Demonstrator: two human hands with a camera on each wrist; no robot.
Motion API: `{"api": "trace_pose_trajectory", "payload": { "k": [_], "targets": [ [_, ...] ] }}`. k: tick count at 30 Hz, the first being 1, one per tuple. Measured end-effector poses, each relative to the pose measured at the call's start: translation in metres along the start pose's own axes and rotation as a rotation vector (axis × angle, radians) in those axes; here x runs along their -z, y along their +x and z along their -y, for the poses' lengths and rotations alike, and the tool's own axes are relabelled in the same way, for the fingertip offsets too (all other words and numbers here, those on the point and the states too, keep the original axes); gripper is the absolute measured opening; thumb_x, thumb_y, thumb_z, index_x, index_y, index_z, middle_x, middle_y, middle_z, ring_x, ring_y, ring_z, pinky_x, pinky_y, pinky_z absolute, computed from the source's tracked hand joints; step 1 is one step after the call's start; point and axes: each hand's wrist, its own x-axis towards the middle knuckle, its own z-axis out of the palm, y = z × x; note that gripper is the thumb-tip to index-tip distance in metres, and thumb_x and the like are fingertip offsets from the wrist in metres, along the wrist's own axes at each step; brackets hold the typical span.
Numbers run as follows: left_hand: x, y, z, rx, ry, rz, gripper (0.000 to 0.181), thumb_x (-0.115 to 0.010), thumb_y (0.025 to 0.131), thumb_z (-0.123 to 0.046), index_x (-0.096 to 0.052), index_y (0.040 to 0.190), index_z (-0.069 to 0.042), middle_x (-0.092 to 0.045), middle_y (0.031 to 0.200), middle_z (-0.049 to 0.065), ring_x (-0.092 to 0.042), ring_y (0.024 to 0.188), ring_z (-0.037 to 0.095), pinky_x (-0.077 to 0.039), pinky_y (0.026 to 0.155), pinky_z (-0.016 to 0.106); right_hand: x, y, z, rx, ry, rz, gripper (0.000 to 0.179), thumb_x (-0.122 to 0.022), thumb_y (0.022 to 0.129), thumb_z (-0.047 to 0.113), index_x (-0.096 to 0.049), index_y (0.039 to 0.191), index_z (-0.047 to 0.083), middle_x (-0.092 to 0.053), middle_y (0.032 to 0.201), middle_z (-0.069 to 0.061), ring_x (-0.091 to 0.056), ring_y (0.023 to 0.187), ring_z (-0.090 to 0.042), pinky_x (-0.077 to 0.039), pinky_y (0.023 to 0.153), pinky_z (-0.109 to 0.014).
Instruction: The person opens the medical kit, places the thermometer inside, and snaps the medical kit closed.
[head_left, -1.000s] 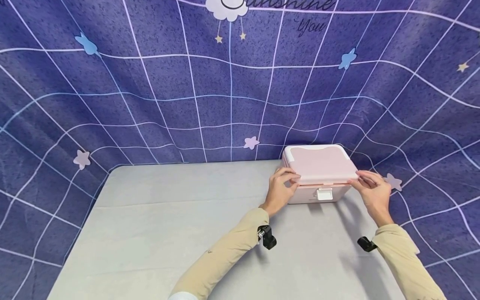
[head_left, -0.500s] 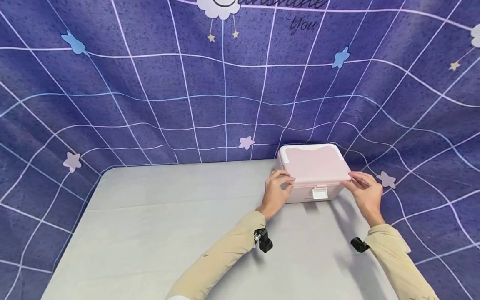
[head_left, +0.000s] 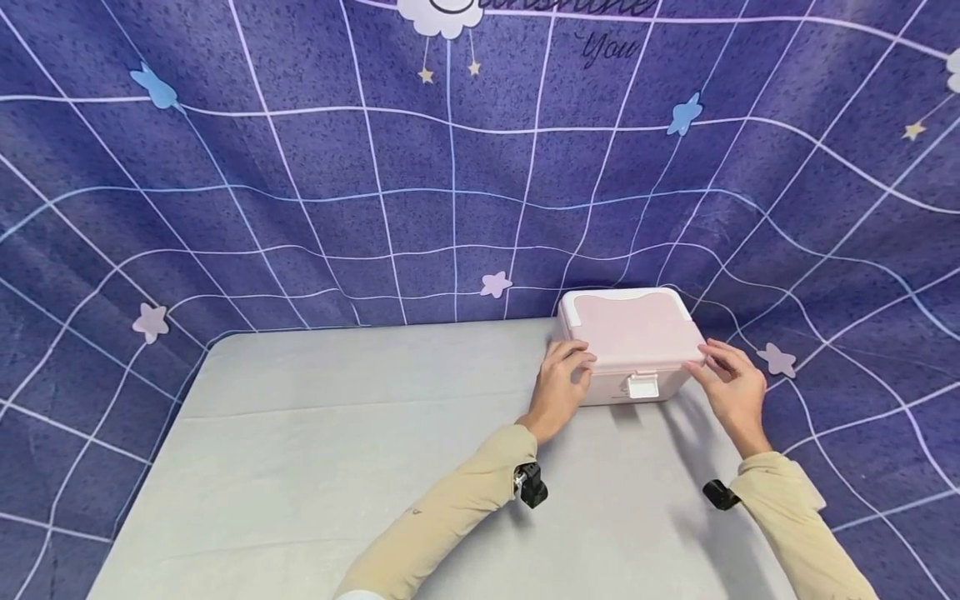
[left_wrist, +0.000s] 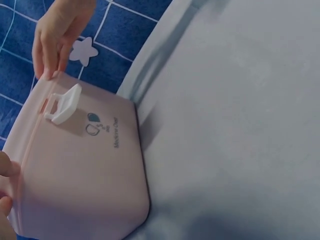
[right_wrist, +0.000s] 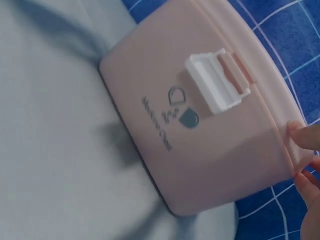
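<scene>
A pale pink medicine chest (head_left: 622, 387) with "Medicine Chest" lettering sits at the back right of the grey surface. Its lid (head_left: 633, 329), pink with white trim, lies down on the body. From the front seam a white latch (right_wrist: 215, 82) sticks outward, unfastened. My left hand (head_left: 558, 383) holds the lid's front left corner with bent fingers and thumb; only the fingertips show in the left wrist view. At the front right corner, my right hand (head_left: 735, 396) pinches the lid's edge between thumb and fingers. The chest's inside is hidden.
Behind and beside the chest hangs a dark blue curtain (head_left: 375, 225) with grid lines and stars. The grey surface (head_left: 315, 442) stretches to the left and front. A black wrist camera (head_left: 531, 485) is strapped at my left sleeve, another (head_left: 722, 494) at my right.
The lid has come down slightly, and the orange gap along its front has closed. My left hand has shifted a little at its corner. The head view has turned slightly right.
</scene>
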Motion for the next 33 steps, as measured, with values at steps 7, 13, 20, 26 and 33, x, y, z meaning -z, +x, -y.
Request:
{"api": "trace_pose_trajectory", "payload": {
  "k": [7, 13, 20, 26, 33],
  "targets": [
    [-0.012, -0.016, -0.011, 0.035, -0.015, -0.067, 0.023, -0.069, 0.076, 0.005, -0.071, 0.095, -0.006, -0.057, 0.105, 0.005, -0.054, 0.101, 0.015, -0.043, 0.09, 0.016, 0.008, 0.008, -0.004, 0.311, -0.234, 0.122, 0.035, -0.08, 0.061, -0.015, -0.07, 0.094, -0.008, -0.066, 0.109, -0.021, -0.056, 0.106, 0.003, -0.042, 0.087, -0.008],
    [-0.031, -0.031, -0.016, 0.151, -0.141, -0.125, 0.024, -0.064, 0.074, 0.012, -0.07, 0.092, -0.003, -0.064, 0.092, 0.003, -0.061, 0.074, 0.009, -0.048, 0.066, 0.01, 0.01, 0.013, -0.005, 0.384, -0.258, 0.134, 0.035, -0.081, 0.058, -0.015, -0.071, 0.091, -0.008, -0.067, 0.104, -0.023, -0.057, 0.104, 0.005, -0.042, 0.085, -0.007],
    [-0.052, -0.036, -0.022, 0.194, -0.186, -0.121, 0.026, -0.069, 0.072, 0.01, -0.07, 0.096, 0.0, -0.07, 0.093, 0.008, -0.067, 0.086, 0.016, -0.049, 0.077, 0.015, 0.01, 0.014, -0.006, 0.371, -0.251, 0.13, 0.034, -0.081, 0.058, -0.016, -0.071, 0.091, -0.009, -0.066, 0.104, -0.024, -0.057, 0.103, 0.006, -0.042, 0.085, -0.007],
    [-0.065, -0.035, -0.028, 0.255, -0.244, -0.087, 0.031, -0.07, 0.072, 0.009, -0.069, 0.103, 0.001, -0.071, 0.094, 0.01, -0.068, 0.086, 0.021, -0.052, 0.079, 0.024, 0.011, 0.013, -0.007, 0.375, -0.248, 0.113, 0.034, -0.081, 0.058, -0.015, -0.071, 0.09, -0.009, -0.067, 0.104, -0.023, -0.058, 0.102, 0.004, -0.043, 0.084, -0.008],
    [-0.076, -0.031, -0.036, 0.267, -0.257, -0.11, 0.032, -0.075, 0.068, 0.01, -0.069, 0.099, 0.002, -0.069, 0.095, 0.01, -0.067, 0.087, 0.017, -0.052, 0.073, 0.016, 0.008, 0.012, -0.001, 0.373, -0.207, 0.12, 0.034, -0.079, 0.057, -0.02, -0.07, 0.089, -0.013, -0.064, 0.103, -0.029, -0.064, 0.099, -0.02, -0.045, 0.085, -0.012]
  ]
}}
